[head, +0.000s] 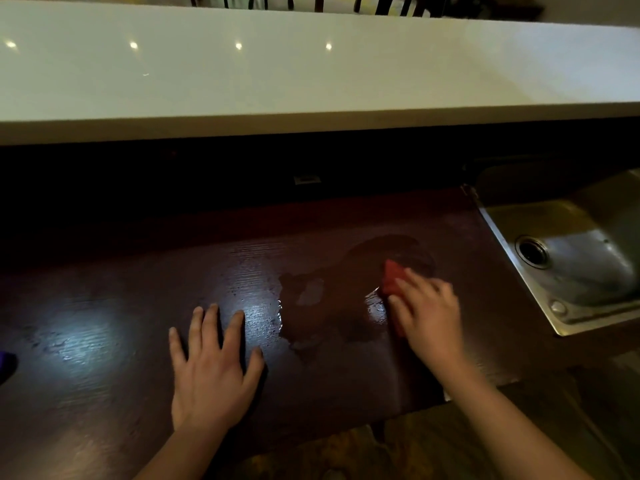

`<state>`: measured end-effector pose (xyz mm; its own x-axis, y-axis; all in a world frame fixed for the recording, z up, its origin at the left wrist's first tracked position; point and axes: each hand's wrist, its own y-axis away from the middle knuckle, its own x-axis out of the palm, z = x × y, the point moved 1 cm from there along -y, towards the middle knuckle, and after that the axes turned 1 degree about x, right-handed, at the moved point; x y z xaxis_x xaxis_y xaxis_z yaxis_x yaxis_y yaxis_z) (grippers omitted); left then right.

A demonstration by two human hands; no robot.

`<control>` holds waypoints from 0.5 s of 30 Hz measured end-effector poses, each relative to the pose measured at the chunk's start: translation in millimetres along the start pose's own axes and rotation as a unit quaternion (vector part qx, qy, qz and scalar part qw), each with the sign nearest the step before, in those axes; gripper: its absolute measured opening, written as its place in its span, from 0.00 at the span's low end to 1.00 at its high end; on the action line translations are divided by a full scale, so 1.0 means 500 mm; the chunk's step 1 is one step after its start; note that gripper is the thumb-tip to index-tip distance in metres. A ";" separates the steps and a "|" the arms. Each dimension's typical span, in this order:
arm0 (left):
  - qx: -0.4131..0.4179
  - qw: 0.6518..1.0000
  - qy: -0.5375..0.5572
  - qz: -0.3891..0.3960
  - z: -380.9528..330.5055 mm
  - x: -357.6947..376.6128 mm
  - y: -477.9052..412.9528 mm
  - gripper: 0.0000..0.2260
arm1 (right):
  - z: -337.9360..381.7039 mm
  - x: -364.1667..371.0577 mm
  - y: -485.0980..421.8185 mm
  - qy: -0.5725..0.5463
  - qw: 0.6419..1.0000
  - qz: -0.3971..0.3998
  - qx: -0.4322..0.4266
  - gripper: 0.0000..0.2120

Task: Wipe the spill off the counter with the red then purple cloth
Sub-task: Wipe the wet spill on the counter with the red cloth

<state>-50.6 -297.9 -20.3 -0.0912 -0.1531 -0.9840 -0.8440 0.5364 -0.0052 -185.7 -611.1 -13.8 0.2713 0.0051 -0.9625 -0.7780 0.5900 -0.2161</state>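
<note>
A wet spill point(332, 306) spreads over the middle right of the dark wooden counter point(104, 375). My right hand point(427, 317) presses a red cloth point(393, 277) flat onto the spill's right side; most of the cloth is hidden under my fingers. To the left of the spill, my left hand point(213, 365) lies flat on the counter with its fingers spread and holds nothing. At the far left edge of the view a corner of the purple cloth point(6, 365) shows on the counter.
A steel sink point(571, 258) with a round drain is set into the counter at the right. A raised white countertop point(311, 74) runs across the back, above a dark recess. Floor shows below the counter's front edge.
</note>
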 end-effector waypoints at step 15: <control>0.007 0.999 -0.029 0.015 0.003 0.009 -0.005 0.30 | 0.022 0.041 -0.208 0.015 0.978 0.118 -0.170 0.22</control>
<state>-48.1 -298.5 -25.1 -0.0843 -0.0882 -0.9925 -0.8338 0.5517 0.0218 -92.8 -663.4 -9.2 0.0496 0.0824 -0.9954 -0.9619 0.2723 -0.0253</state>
